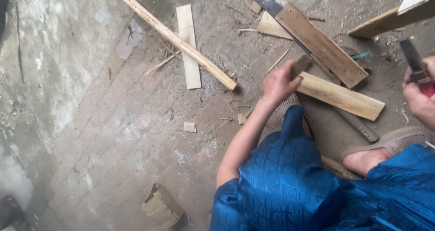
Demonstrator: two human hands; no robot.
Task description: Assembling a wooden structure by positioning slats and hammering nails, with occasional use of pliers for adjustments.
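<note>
The left hand (279, 80) is closed tight on the short pale wooden plank (340, 95) lying on the dirt ground (136, 136), and should hold it steady, while the right hand (420, 95) squeezes a dark flat blade with a red handle (416, 63).

A worn brick floor (113, 136) carries a long round stick (176, 38) crossing a pale flat slat (189, 45) at far centre, brown planks (321, 45) at far right, and small wood scraps (163, 208) near centre.
</note>
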